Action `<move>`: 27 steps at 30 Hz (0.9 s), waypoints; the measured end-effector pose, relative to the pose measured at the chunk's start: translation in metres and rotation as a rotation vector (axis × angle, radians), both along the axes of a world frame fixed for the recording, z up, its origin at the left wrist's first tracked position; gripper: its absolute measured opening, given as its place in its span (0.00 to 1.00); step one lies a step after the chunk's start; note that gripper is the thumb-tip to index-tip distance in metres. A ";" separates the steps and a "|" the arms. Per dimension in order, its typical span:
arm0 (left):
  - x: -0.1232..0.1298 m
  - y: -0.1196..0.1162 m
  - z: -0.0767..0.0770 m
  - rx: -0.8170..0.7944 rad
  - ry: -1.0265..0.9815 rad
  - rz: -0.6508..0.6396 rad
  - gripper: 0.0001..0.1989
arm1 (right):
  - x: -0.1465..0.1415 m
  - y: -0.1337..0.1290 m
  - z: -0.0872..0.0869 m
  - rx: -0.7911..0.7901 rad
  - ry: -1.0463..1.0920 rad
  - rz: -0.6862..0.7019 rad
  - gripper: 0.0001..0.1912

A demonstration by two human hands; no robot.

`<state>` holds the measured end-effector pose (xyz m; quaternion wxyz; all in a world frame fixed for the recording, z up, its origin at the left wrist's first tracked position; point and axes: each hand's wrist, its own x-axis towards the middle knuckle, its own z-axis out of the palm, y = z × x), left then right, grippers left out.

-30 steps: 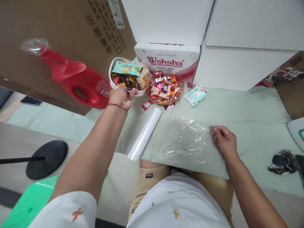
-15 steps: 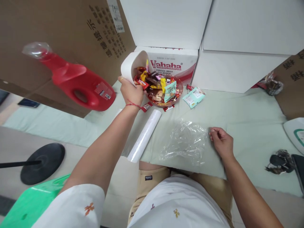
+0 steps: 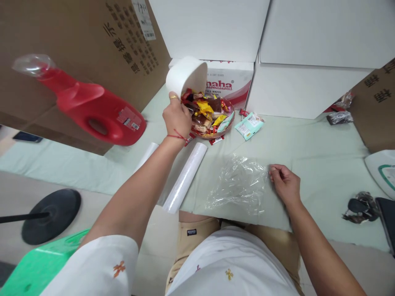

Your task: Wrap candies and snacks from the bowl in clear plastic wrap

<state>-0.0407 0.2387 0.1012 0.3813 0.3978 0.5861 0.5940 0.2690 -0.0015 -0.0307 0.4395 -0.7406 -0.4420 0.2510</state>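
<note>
My left hand (image 3: pixel 177 118) is closed on the rim of a white tub (image 3: pixel 182 74), which is tipped over on its side. Wrapped candies and snacks (image 3: pixel 205 109) lie at its mouth and heap up in a clear reddish bowl (image 3: pixel 227 128) below. Pinched at its edge by my right hand (image 3: pixel 284 181) is a crumpled clear plastic bag (image 3: pixel 237 185), spread flat on the cloth. A light-green snack packet (image 3: pixel 249 126) rests right of the bowl, and a small red-and-white packet (image 3: pixel 216 140) is in front of it.
A white plastic roll (image 3: pixel 185 179) lies left of the bag. At the left stands a red jug (image 3: pixel 101 113) before a cardboard box (image 3: pixel 77 41). White boxes (image 3: pixel 308 88) wall the back. Keys (image 3: pixel 359 207) and a white-green device (image 3: pixel 384 170) are on the right.
The tub has tipped further over the bowl, and candies have slid out of it onto the heap. My right hand stays at the bag's edge.
</note>
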 end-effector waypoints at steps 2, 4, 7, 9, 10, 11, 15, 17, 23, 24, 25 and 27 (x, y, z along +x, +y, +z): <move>0.001 0.005 0.000 0.132 0.233 -0.058 0.14 | 0.000 0.000 -0.001 0.008 -0.003 -0.002 0.18; 0.001 0.010 0.001 0.230 0.453 -0.083 0.11 | 0.001 0.000 -0.002 0.009 -0.008 -0.005 0.17; 0.001 0.017 0.005 0.276 0.623 -0.079 0.10 | 0.001 -0.001 -0.002 0.004 -0.009 -0.009 0.17; 0.002 0.018 0.010 0.286 0.684 -0.086 0.11 | 0.001 -0.001 -0.002 0.005 -0.010 -0.012 0.17; 0.002 0.018 0.012 0.293 0.715 -0.084 0.11 | 0.001 0.000 -0.002 0.008 -0.012 -0.014 0.17; 0.002 0.017 0.014 0.303 0.742 -0.077 0.12 | 0.001 0.000 -0.002 0.010 -0.012 -0.013 0.17; -0.003 0.012 0.023 0.299 0.633 -0.031 0.12 | 0.001 0.000 -0.002 0.009 -0.005 -0.007 0.18; -0.005 0.009 0.028 0.265 0.486 0.011 0.12 | 0.000 0.000 -0.001 0.008 -0.001 -0.009 0.18; -0.007 -0.024 0.032 0.188 -0.031 0.109 0.10 | 0.001 0.001 0.003 -0.006 0.132 -0.027 0.18; -0.007 -0.038 0.030 0.116 -0.117 0.071 0.09 | 0.002 0.002 0.003 -0.006 0.165 -0.038 0.18; -0.007 -0.054 0.027 0.034 -0.174 0.006 0.09 | 0.002 0.002 0.004 -0.005 0.194 -0.050 0.18; -0.010 -0.091 0.019 -0.068 -0.244 -0.061 0.06 | 0.002 0.002 0.007 0.002 0.238 -0.065 0.17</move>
